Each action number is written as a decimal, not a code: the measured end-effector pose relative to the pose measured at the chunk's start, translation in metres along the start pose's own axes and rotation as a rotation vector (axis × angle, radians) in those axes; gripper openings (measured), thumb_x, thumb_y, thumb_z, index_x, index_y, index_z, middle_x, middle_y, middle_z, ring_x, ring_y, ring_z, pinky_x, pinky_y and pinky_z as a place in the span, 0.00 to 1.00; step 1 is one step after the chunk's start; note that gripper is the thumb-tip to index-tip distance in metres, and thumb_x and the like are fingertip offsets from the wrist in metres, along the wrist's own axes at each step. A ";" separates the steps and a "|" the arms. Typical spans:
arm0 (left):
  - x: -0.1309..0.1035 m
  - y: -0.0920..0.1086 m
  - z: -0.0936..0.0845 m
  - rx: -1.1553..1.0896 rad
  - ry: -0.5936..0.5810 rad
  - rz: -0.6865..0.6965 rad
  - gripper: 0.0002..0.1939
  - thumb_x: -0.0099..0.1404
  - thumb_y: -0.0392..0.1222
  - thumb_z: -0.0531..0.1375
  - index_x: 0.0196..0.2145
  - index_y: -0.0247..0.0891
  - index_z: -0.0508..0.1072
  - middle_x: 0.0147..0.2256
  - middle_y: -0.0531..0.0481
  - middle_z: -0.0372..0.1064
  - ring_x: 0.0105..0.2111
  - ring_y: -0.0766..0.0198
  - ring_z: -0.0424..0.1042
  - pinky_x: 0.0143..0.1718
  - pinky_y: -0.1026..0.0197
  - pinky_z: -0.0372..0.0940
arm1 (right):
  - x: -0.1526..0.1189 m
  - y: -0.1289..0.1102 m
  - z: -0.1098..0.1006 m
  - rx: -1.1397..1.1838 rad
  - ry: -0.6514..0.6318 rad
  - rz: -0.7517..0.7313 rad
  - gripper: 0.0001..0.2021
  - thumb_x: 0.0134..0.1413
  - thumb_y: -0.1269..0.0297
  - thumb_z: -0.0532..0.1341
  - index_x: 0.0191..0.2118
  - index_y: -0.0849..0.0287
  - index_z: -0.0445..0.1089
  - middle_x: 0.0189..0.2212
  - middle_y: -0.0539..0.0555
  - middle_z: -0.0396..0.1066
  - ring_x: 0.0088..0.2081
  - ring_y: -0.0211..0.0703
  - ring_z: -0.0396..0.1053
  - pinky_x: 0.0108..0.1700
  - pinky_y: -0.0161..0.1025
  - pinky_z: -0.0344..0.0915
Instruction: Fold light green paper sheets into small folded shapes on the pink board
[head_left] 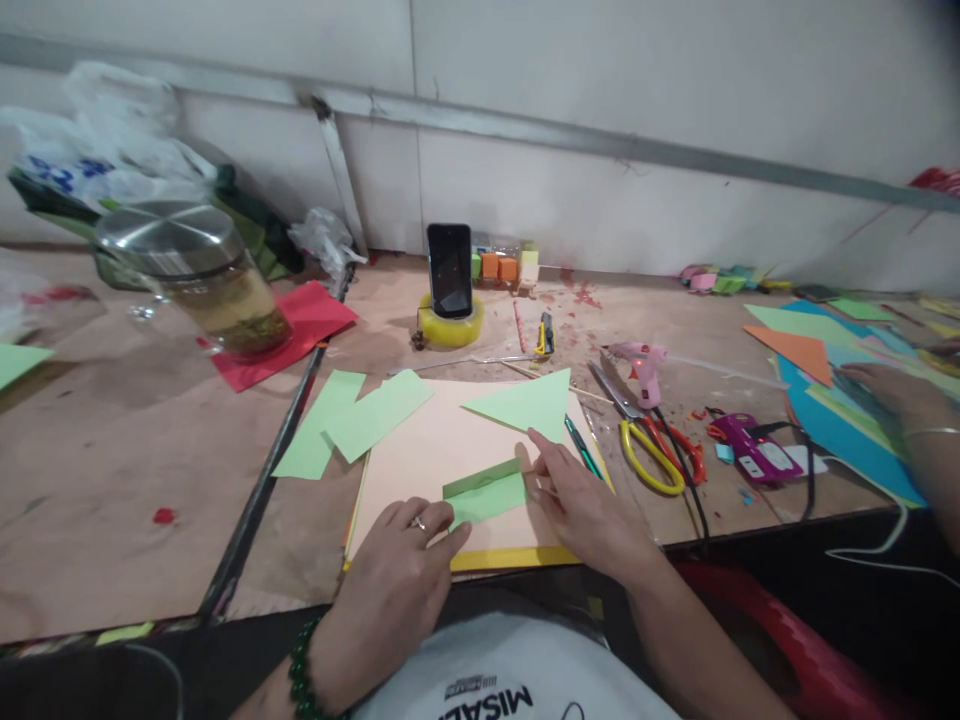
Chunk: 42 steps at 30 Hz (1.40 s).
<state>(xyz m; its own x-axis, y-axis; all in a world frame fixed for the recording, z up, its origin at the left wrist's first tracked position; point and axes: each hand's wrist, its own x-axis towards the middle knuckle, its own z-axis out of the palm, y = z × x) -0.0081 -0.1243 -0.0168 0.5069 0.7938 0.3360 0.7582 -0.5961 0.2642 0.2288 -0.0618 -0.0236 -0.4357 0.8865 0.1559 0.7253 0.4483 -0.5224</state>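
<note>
A strip of light green paper (491, 500) with its far edge folded up lies on a stack of pale peach paper (405, 480). My left hand (405, 560), with a ring and a green bead bracelet, has closed fingers at the strip's left end. At the right end my right hand (577, 500) grips the strip between thumb and fingers. Just beyond that hand is a green paper triangle (525, 402), beside a teal pen (583, 448). Two green paper pieces (382, 412) overlap at the stack's far left corner.
Scissors (649, 455) and a pink glue gun (643, 370) lie to the right, with a purple device (757, 448) beyond. Another person's hand (892, 390) rests over coloured paper. A phone (450, 268) stands in a tape roll (451, 325). A glass jar (217, 295) stands left.
</note>
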 end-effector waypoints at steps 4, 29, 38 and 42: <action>-0.007 0.001 -0.002 -0.051 0.058 -0.009 0.18 0.59 0.24 0.50 0.42 0.36 0.73 0.40 0.43 0.73 0.39 0.55 0.68 0.39 0.53 0.68 | -0.006 0.004 -0.003 0.102 0.050 0.043 0.19 0.57 0.71 0.50 0.54 0.61 0.60 0.38 0.57 0.70 0.38 0.45 0.71 0.39 0.42 0.70; 0.026 0.016 0.004 -1.003 0.164 -0.480 0.19 0.65 0.50 0.56 0.50 0.37 0.67 0.45 0.41 0.74 0.46 0.53 0.73 0.46 0.55 0.69 | -0.010 -0.047 0.032 0.571 0.457 -0.274 0.07 0.58 0.73 0.55 0.39 0.55 0.64 0.38 0.57 0.75 0.41 0.43 0.75 0.40 0.37 0.74; 0.023 0.010 -0.001 -1.194 0.148 -0.570 0.25 0.62 0.58 0.58 0.44 0.34 0.76 0.37 0.43 0.76 0.39 0.53 0.72 0.44 0.56 0.68 | -0.003 -0.036 0.026 1.041 0.101 0.107 0.16 0.55 0.57 0.62 0.47 0.57 0.65 0.33 0.54 0.75 0.35 0.43 0.74 0.36 0.38 0.72; 0.022 0.012 -0.001 -1.252 0.086 -0.613 0.29 0.59 0.64 0.59 0.36 0.31 0.78 0.26 0.47 0.73 0.27 0.60 0.69 0.32 0.61 0.68 | 0.004 -0.038 0.018 1.189 -0.016 0.108 0.18 0.51 0.50 0.64 0.43 0.58 0.68 0.32 0.54 0.75 0.34 0.43 0.74 0.35 0.39 0.71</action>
<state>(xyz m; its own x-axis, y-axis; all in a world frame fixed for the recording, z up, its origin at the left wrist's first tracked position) 0.0116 -0.1137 -0.0051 0.1710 0.9817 -0.0840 -0.0418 0.0924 0.9948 0.1903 -0.0776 -0.0179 -0.4157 0.9077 0.0571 -0.1857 -0.0232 -0.9823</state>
